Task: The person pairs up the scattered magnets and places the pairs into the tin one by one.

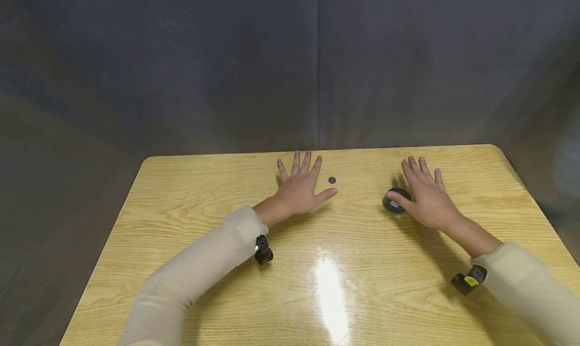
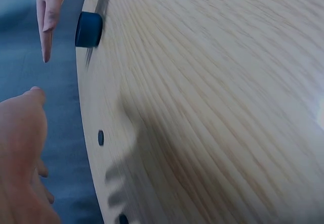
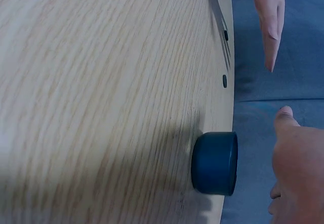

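Observation:
My left hand (image 1: 298, 191) is held over the far part of the table with fingers straight and spread, holding nothing. Just right of its fingers lies a small dark disc (image 1: 332, 180). A second dark disc (image 3: 226, 35) shows in the right wrist view; in the head view the left hand hides it. My right hand (image 1: 428, 200), also empty with fingers extended, hovers beside a short dark round container (image 1: 391, 208). Its thumb overlaps the container's top in the head view, while the right wrist view shows the container (image 3: 215, 163) standing on the table apart from the hand.
The wood-grain table (image 1: 235, 305) has rounded far corners, and its far edge lies close to the fingertips. A dark cloth (image 1: 254, 64) hangs behind and beside it. Small black cameras (image 1: 263, 250) sit at both sleeve cuffs. Bright glare marks the table's middle.

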Motion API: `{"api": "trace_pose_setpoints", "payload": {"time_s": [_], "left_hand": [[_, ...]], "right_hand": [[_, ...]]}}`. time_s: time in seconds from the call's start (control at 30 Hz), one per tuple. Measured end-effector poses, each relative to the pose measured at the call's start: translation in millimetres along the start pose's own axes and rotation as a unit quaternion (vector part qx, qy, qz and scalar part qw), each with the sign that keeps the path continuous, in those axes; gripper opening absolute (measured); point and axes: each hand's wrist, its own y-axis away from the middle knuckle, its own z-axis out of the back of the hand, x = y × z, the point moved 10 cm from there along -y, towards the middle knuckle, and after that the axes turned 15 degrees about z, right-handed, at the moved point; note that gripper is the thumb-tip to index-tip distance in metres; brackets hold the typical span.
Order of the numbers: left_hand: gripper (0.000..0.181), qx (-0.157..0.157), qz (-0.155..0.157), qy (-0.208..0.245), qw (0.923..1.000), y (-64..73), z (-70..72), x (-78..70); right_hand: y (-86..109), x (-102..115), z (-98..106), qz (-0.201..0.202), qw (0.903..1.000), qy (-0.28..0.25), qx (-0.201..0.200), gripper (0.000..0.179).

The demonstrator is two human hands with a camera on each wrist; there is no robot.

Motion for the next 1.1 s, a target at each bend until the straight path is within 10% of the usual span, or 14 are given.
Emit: {"api": "trace_pose_setpoints", "payload": {"time_s": [0.57, 1.1], "left_hand": [[0.092, -0.014, 0.032, 0.048, 0.9982, 8.8, 7.2, 62.1], [0.086, -0.012, 0.018, 0.077, 0.9968, 9.5, 1.0, 81.9]], "right_hand": [[-35.2, 24.8, -16.9, 0.017, 0.9995, -0.007, 0.024, 0.093], [-65.0, 44.0, -37.1, 0.033, 0.9988, -0.019, 0.029, 0.088]]}}
